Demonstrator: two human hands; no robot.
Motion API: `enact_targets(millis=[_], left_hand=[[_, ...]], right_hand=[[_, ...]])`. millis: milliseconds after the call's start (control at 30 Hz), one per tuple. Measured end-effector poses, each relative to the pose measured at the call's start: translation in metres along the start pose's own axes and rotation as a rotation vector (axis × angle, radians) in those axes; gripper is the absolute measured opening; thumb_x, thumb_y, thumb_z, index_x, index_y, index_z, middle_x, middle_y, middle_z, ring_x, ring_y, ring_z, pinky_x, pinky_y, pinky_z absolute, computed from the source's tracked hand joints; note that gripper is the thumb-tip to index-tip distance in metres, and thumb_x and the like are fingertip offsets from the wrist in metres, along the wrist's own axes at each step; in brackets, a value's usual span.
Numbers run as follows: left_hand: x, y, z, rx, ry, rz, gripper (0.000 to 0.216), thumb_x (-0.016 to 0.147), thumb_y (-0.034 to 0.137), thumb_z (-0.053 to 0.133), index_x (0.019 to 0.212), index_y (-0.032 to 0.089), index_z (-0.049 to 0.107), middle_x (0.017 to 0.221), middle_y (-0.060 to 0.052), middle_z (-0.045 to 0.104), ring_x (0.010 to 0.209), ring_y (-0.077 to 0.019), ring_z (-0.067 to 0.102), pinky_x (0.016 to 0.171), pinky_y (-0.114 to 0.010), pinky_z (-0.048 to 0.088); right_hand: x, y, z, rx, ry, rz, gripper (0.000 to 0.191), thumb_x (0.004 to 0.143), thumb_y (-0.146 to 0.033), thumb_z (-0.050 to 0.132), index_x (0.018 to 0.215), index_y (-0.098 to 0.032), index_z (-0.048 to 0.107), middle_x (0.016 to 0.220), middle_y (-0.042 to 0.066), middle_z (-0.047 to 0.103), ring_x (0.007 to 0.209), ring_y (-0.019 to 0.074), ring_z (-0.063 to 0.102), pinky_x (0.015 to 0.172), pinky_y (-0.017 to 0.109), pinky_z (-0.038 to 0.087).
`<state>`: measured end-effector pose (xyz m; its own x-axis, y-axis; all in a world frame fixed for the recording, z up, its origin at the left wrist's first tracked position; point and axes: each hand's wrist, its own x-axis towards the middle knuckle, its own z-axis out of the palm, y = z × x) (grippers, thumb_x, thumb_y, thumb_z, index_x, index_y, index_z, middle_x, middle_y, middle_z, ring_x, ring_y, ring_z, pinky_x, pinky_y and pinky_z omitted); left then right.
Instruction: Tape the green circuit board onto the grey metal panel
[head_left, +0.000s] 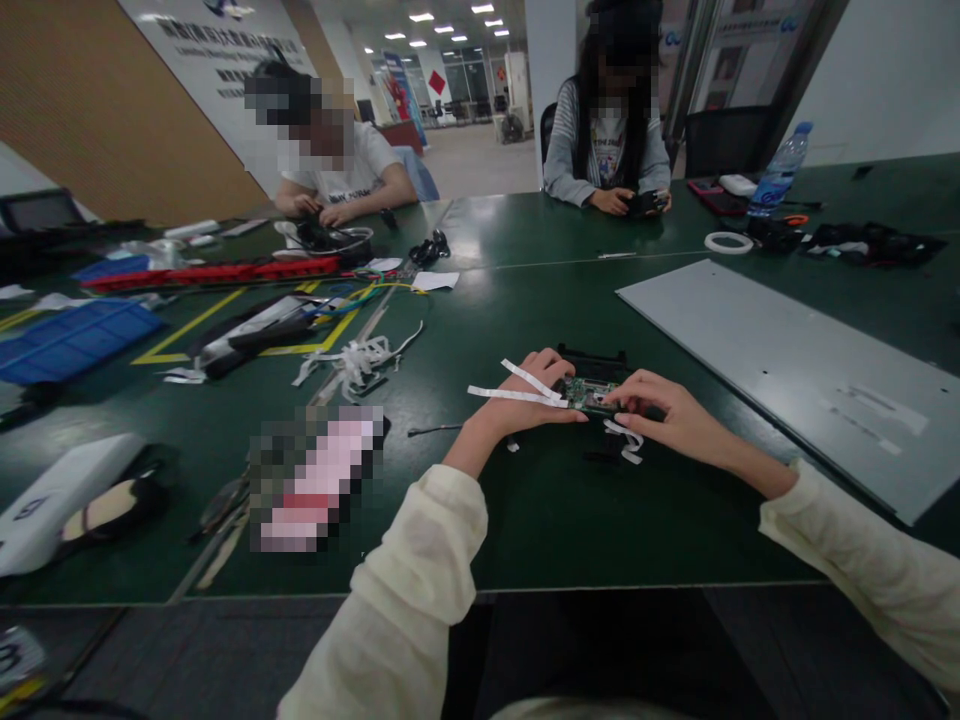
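A small device with a green circuit board [592,393] showing lies between my hands on the green table. Around its left end my left hand [529,395] is closed, thumb along the near edge and fingers at the far edge. White paper strips [517,396] stick out over the back of that hand. My right hand [660,408] pinches at the board's right end; what its fingertips hold, if anything, is hidden. Just beyond the board is a black plastic frame [592,358]. A curled white strip [626,440] lies below my right fingers.
A grey metal panel [795,370] lies to the right. Left are a pile of white strips [358,362], a blurred-out phone [326,478], a white-and-black device [67,505] and a blue tray [82,335]. Two people sit across the table, near a water bottle [781,170] and a tape roll [727,243].
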<state>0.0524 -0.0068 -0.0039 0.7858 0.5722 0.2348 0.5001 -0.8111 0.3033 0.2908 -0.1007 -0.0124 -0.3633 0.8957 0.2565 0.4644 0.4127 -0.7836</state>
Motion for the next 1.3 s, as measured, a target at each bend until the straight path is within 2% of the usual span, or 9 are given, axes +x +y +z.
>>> enact_targets(millis=[100,200,367,533,667,833,1000,1167,1300], left_hand=[[0.001,0.001,0.001,-0.028,0.032,0.002,0.055,0.069,0.052,0.073,0.111,0.021,0.053,0.112,-0.008,0.051,0.102,-0.0243,0.050,0.088,-0.039,0.043],[0.002,0.000,0.000,-0.043,0.088,-0.012,0.054,0.069,0.051,0.073,0.111,0.022,0.054,0.112,-0.008,0.050,0.102,-0.0246,0.050,0.087,-0.040,0.044],[0.002,-0.003,0.000,-0.026,0.154,0.001,0.054,0.070,0.052,0.072,0.111,0.021,0.054,0.112,-0.008,0.049,0.102,-0.0246,0.049,0.089,-0.041,0.043],[0.002,-0.002,0.001,0.000,0.137,0.010,0.056,0.070,0.054,0.072,0.111,0.021,0.054,0.112,-0.008,0.050,0.100,-0.0246,0.050,0.087,-0.041,0.043],[0.002,-0.001,0.000,0.003,0.136,0.006,0.054,0.070,0.052,0.072,0.111,0.021,0.054,0.112,-0.008,0.050,0.100,-0.0245,0.050,0.086,-0.040,0.044],[0.002,-0.002,-0.003,-0.003,0.149,-0.004,0.053,0.072,0.054,0.069,0.111,0.021,0.054,0.112,-0.008,0.050,0.100,-0.0244,0.050,0.086,-0.040,0.043],[0.001,-0.005,-0.003,0.081,0.112,0.004,0.059,0.069,0.058,0.070,0.111,0.020,0.056,0.113,-0.009,0.050,0.099,-0.0253,0.049,0.085,-0.039,0.043],[0.000,-0.007,-0.001,0.116,0.060,0.022,0.059,0.070,0.059,0.069,0.112,0.020,0.056,0.113,-0.009,0.050,0.098,-0.0252,0.050,0.084,-0.039,0.042],[0.000,-0.009,-0.001,0.122,0.069,0.033,0.059,0.070,0.058,0.070,0.113,0.020,0.056,0.113,-0.009,0.050,0.098,-0.0248,0.050,0.084,-0.039,0.043]], right_hand=[[-0.001,0.000,-0.003,-0.037,-0.017,-0.062,0.026,0.089,-0.035,0.053,0.112,-0.028,0.065,0.104,0.005,0.053,0.086,0.0156,0.055,0.072,0.031,0.047],[-0.001,0.002,-0.005,-0.088,0.028,-0.107,0.027,0.093,-0.031,0.047,0.113,-0.029,0.065,0.103,0.005,0.051,0.091,0.0169,0.054,0.075,0.032,0.046],[-0.001,0.005,-0.006,-0.127,0.045,-0.115,0.029,0.093,-0.029,0.047,0.117,-0.030,0.064,0.107,0.006,0.051,0.095,0.0181,0.053,0.079,0.034,0.047],[0.000,0.007,-0.005,-0.122,0.033,-0.123,0.022,0.089,-0.032,0.054,0.106,-0.029,0.068,0.104,0.005,0.052,0.096,0.0182,0.053,0.081,0.034,0.047],[0.000,0.006,-0.007,-0.045,0.086,-0.097,0.017,0.086,-0.034,0.059,0.095,-0.027,0.072,0.099,0.004,0.052,0.091,0.0164,0.054,0.078,0.031,0.047],[-0.001,0.005,-0.010,0.153,0.077,-0.003,0.016,0.084,-0.036,0.062,0.093,-0.028,0.073,0.098,0.003,0.051,0.086,0.0146,0.054,0.072,0.028,0.048],[-0.002,0.002,-0.012,0.307,0.120,-0.011,0.012,0.081,-0.034,0.066,0.087,-0.027,0.074,0.097,0.003,0.053,0.088,0.0141,0.054,0.076,0.029,0.048],[-0.003,-0.002,-0.014,0.390,0.072,0.022,0.014,0.082,-0.035,0.064,0.085,-0.025,0.073,0.101,0.004,0.063,0.094,0.0163,0.059,0.084,0.034,0.049],[-0.004,-0.005,-0.013,0.387,0.022,0.081,0.020,0.085,-0.037,0.061,0.086,-0.021,0.073,0.091,0.005,0.070,0.089,0.0167,0.064,0.084,0.034,0.050]])
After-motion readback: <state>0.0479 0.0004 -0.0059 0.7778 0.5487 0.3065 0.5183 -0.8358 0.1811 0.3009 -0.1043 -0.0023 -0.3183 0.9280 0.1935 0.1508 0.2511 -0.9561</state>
